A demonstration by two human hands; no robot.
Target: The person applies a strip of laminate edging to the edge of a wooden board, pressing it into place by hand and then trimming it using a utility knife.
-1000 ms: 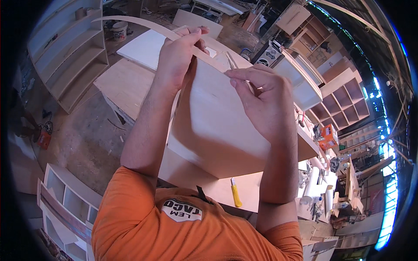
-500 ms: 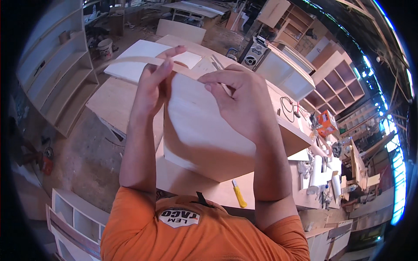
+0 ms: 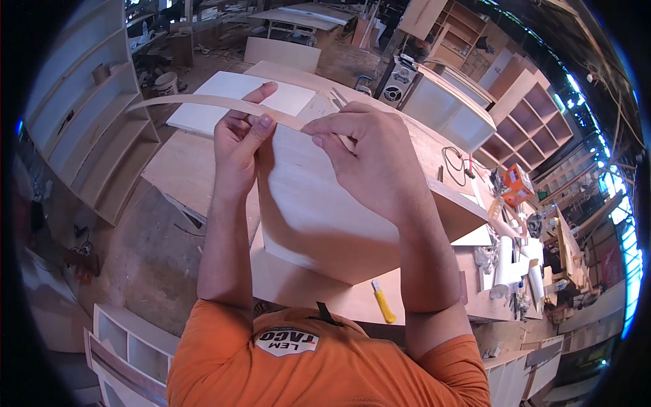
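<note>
in tall shelving (image 3: 80,114), brown cylinder (image 3: 101,74), left fingers (image 3: 252,134) pinching strip (image 3: 182,100), right fingers (image 3: 336,124) — hold unclear

Bluish-white light glares through the gaps (image 3: 634,261) along the right edge of the frame, burnt out in places, while the roof (image 3: 603,41) at upper right sinks toward black. At centre the pale wooden panel (image 3: 308,173) is brightly lit above, with a broad curved shadow below. Fisheye distortion bows the shelf unit (image 3: 95,136) at left, and dark vignetting swallows the corners.
</note>
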